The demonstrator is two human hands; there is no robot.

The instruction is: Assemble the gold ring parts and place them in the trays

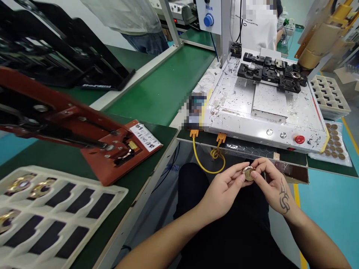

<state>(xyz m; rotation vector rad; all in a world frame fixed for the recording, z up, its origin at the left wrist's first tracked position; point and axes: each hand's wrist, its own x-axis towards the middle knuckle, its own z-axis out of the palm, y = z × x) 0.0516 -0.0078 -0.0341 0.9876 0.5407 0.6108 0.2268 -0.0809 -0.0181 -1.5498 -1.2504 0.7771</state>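
Between the fingertips of both hands is a round gold watch case, with a flat tan disc face turned up toward me. My left hand pinches its left side, thumb on the near edge. My right hand grips the right side, with the thumb pressed on the face. Both hands are above my lap, in front of the white machine. The fingers partly cover the case's rim.
A cream tray with several gold cases lies at left, beside a red lever press. Black fixtures sit on the machine near an emergency stop. A yellow cable hangs below. Tan discs lie right. Two people stand beyond.
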